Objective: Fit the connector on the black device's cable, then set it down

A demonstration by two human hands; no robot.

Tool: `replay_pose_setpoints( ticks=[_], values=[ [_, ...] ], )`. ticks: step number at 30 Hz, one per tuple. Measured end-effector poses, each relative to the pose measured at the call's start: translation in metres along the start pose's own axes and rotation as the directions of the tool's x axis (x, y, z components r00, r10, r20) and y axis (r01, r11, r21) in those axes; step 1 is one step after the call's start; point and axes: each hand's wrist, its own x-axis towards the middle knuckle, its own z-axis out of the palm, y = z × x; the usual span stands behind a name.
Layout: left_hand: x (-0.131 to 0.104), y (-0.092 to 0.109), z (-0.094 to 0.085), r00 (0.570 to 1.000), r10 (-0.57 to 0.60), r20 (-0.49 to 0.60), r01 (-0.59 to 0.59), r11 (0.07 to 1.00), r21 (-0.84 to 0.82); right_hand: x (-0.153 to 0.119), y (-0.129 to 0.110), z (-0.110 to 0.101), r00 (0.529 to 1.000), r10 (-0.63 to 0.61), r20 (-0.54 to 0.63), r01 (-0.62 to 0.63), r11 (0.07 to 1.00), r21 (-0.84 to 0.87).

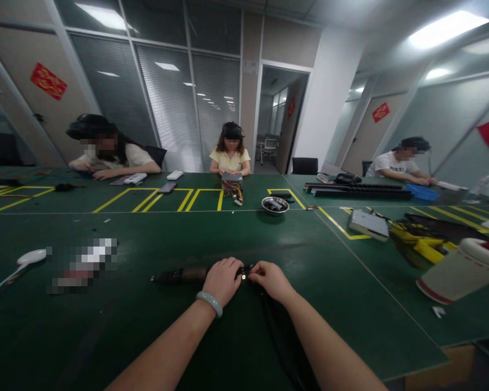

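A long dark tool-like object (187, 275) lies on the green table in front of me, its narrow tip pointing left. Over its right part rests my left hand (223, 279), fingers curled round it, with a pale bracelet on the wrist. My right hand (268, 278) pinches at the object's right end, where a small bright spot shows between the hands. What the right fingertips hold is too small to name. From near that end a black strap or cable (279, 336) runs down toward the table's front edge.
A metal bowl (275, 205) of small parts stands ahead. At right are a white container (452, 271), a silver box (369, 224) and yellow tools. A white cabled device (31, 257) lies left. Several people sit across the green table (334, 304).
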Motion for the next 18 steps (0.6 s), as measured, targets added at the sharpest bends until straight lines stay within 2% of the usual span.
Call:
replay_pose_setpoints(
  ticks=[4, 9, 13, 18],
  values=[
    [-0.004, -0.006, -0.004, 0.999, 0.045, 0.011, -0.045, 0.999, -0.018, -0.013, -0.004, 0.0, 0.999, -0.018, -0.049, 0.016, 0.999, -0.035],
    [-0.015, -0.008, -0.012, 0.988, 0.154, -0.005, -0.154, 0.985, -0.071, -0.019, -0.012, -0.004, 1.0, 0.025, -0.013, -0.026, 0.997, -0.077],
    [-0.017, -0.005, -0.014, 0.987, 0.161, -0.013, -0.162, 0.985, -0.061, -0.022, -0.015, -0.005, 1.0, 0.012, -0.004, -0.012, 0.986, -0.167],
    [-0.016, -0.003, -0.014, 0.988, 0.151, -0.028, -0.152, 0.987, -0.044, -0.022, -0.015, 0.0, 0.997, -0.047, -0.06, 0.031, 0.971, -0.239]
  ],
)
